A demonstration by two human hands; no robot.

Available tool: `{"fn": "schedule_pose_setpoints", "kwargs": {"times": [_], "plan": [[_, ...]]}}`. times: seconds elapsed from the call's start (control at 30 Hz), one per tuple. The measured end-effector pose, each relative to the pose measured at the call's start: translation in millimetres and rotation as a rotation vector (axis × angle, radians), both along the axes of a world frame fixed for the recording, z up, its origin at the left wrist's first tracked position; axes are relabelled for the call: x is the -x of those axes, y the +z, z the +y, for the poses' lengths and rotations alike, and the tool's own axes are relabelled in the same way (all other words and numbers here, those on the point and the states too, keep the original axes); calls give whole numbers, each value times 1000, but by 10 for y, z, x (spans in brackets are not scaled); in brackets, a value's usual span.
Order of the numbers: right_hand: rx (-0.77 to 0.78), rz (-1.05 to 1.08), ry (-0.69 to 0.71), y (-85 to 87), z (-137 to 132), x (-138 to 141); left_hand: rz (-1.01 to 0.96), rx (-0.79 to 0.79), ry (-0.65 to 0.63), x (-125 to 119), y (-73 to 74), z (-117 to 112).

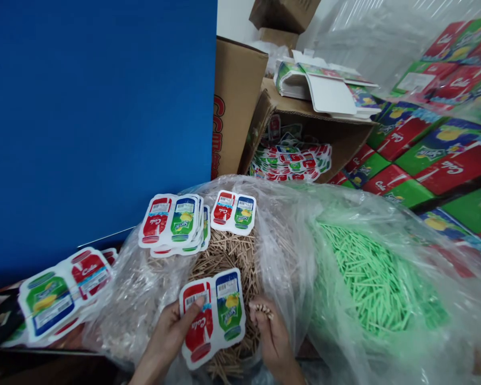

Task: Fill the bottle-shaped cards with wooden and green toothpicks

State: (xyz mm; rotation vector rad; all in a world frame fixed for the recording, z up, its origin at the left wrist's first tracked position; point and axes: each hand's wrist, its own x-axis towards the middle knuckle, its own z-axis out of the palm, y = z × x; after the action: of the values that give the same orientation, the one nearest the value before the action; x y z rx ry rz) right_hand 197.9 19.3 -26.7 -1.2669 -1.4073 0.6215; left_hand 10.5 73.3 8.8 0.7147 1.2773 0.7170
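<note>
My left hand [166, 334] grips a twin sachet [229, 313] with a red Cola half and a green-blue half, its thumb pressed on the red side. In my right hand [276, 342], just beside that sachet, the fingers are wrapped round a small bundle of thin brown sticks [263, 309], ends showing. Both hands are over a clear plastic bag [291, 251] full of loose brown sticks [224, 254]. On this bag lie a stack of similar sachets [157, 220] and one separate sachet [245, 213]. More sachets [48, 305] lie at the left.
To the right is a clear bag of green sticks [371, 283]. Behind, an open cardboard box [260, 115] holds many sachets, with folded printed cartons [331, 91] on top. Printed boxes [444, 155] are stacked at the right. A blue panel [100, 107] stands at the left.
</note>
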Motion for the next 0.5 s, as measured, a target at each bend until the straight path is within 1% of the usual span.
{"fn": "schedule_pose_setpoints", "kwargs": {"times": [0.07,0.13,0.17,0.23,0.3,0.37,0.43,0.5], "plan": [[-2,8,-7,12,-4,3,55,-19,1,13,-54,-17],[-2,17,-15,16,-9,3,145,-90,-6,37,-121,-35],[-1,22,-21,15,-11,2,196,-135,-28,50,-148,-42],[6,35,-31,10,-14,0,301,-226,-112,67,-175,-48],[21,51,-34,-2,-18,-1,401,-323,-183,63,-162,-39],[33,64,-25,-22,-26,-2,475,-455,-215,39,-130,-19],[37,73,-22,-49,-38,-9,507,-591,-248,19,-108,9],[22,58,-36,-72,-50,-22,523,-704,-306,23,-112,35]]}}
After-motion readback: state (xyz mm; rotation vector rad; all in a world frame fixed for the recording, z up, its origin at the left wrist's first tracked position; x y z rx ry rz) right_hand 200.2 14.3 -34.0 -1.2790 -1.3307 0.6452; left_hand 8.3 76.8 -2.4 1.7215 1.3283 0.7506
